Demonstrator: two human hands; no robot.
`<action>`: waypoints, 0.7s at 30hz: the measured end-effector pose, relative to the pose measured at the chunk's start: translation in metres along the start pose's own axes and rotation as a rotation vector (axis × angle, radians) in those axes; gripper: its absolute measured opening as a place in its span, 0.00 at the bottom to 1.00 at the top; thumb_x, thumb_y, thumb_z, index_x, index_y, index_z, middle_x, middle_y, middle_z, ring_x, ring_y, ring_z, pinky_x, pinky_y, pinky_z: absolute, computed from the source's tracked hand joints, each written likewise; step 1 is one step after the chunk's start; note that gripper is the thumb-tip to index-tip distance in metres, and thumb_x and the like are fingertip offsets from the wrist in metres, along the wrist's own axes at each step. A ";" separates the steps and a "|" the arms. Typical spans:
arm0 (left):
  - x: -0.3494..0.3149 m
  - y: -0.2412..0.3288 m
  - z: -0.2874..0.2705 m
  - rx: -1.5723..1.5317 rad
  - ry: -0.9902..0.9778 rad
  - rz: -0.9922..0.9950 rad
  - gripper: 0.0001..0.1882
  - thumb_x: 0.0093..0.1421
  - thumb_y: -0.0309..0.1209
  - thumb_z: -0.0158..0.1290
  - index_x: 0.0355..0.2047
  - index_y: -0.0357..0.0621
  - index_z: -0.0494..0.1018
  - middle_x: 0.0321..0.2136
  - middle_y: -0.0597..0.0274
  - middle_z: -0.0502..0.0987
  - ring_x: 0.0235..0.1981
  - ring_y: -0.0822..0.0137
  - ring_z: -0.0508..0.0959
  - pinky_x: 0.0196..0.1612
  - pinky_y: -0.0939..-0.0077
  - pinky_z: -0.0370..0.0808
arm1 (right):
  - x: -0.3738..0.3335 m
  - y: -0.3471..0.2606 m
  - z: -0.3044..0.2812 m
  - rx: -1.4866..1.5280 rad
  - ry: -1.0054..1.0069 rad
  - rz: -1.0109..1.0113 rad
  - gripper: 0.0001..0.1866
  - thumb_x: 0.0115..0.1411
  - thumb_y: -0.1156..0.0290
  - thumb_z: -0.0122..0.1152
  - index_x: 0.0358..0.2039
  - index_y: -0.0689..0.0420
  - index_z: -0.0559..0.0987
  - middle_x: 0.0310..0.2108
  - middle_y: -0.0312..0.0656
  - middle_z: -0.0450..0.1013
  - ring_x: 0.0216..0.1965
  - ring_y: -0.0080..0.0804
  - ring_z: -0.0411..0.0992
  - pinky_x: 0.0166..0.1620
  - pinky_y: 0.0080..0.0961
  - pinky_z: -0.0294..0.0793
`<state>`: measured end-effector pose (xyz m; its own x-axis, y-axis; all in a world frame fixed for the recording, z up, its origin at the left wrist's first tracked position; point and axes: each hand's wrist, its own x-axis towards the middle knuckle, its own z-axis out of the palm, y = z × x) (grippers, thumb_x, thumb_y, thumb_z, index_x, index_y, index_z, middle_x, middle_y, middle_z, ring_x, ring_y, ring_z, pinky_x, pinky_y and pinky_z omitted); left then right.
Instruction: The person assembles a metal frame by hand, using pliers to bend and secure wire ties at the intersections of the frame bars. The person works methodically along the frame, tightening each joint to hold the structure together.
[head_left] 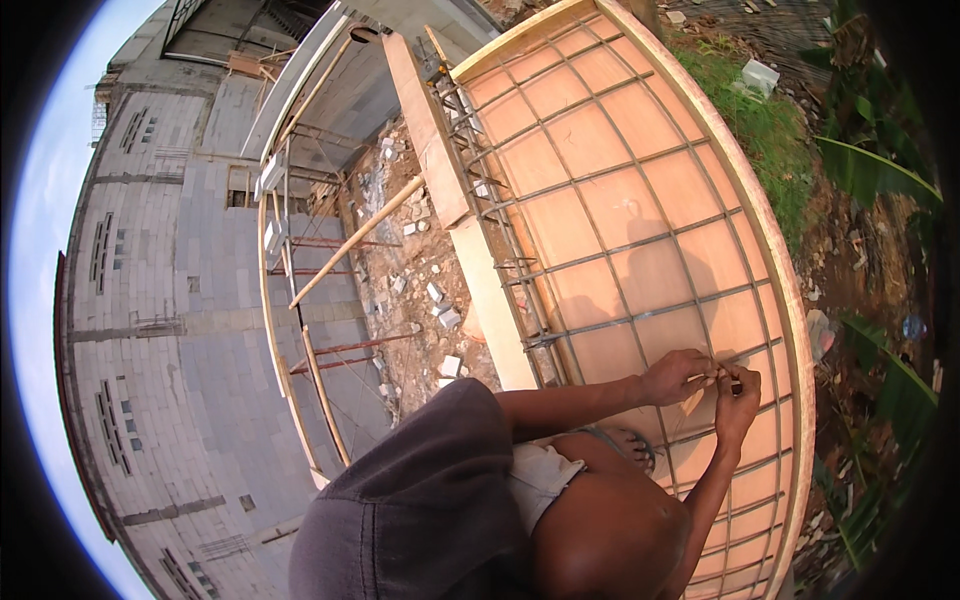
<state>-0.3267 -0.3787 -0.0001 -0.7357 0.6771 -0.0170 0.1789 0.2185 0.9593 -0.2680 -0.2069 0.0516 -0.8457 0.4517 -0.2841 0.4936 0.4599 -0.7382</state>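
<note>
Both my hands meet above a grid of thin steel reinforcing bars [640, 242], laid over a plywood panel [600, 205]. My left hand [680, 377] reaches in from the left with its fingers pinched together beside a bar crossing. Facing it, my right hand [738, 395] has its fingers curled and pressed together at the same crossing. The fingertips nearly touch; what lies between them is too small to make out. A small pale patch [690, 402] shows just under my left hand. My sandalled foot [632, 447] stands on the panel among the bars, beneath my left forearm.
A raised timber edge [775, 225] curves along the right side of the panel. Left of it runs a bar cage [505, 230] beside a long board [488, 290], with a drop to rubble ground [430, 270] beyond. Bamboo poles [355, 240] prop the structure near a grey block wall [215, 270].
</note>
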 end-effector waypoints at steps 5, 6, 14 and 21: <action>-0.002 -0.002 0.000 -0.010 0.042 0.038 0.11 0.70 0.31 0.61 0.49 0.40 0.82 0.45 0.50 0.86 0.47 0.46 0.85 0.52 0.52 0.81 | 0.010 0.013 -0.003 -0.111 -0.103 0.074 0.06 0.65 0.73 0.71 0.41 0.61 0.87 0.41 0.47 0.79 0.40 0.42 0.78 0.45 0.41 0.78; -0.002 -0.002 0.002 -0.004 0.041 0.036 0.11 0.70 0.31 0.61 0.49 0.40 0.82 0.45 0.50 0.86 0.47 0.46 0.85 0.52 0.52 0.81 | 0.010 0.014 -0.003 -0.134 -0.113 0.077 0.06 0.66 0.72 0.71 0.40 0.61 0.87 0.41 0.48 0.79 0.41 0.44 0.78 0.46 0.42 0.79; 0.033 0.003 -0.007 0.163 -0.151 -0.113 0.10 0.64 0.35 0.63 0.36 0.41 0.85 0.38 0.47 0.84 0.43 0.46 0.83 0.48 0.50 0.79 | -0.023 0.010 0.045 -0.340 0.102 0.182 0.11 0.67 0.68 0.63 0.40 0.63 0.85 0.39 0.57 0.81 0.45 0.62 0.80 0.47 0.54 0.79; 0.069 0.004 -0.010 0.229 -0.340 0.023 0.12 0.60 0.39 0.61 0.29 0.42 0.84 0.34 0.51 0.83 0.43 0.47 0.83 0.46 0.51 0.79 | -0.024 0.024 0.056 -0.250 0.187 0.207 0.20 0.70 0.58 0.60 0.34 0.65 0.86 0.32 0.62 0.83 0.35 0.64 0.83 0.37 0.56 0.79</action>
<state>-0.3832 -0.3382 0.0052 -0.4785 0.8690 -0.1258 0.3618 0.3257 0.8735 -0.2472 -0.2497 0.0067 -0.6825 0.6758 -0.2785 0.7042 0.5059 -0.4982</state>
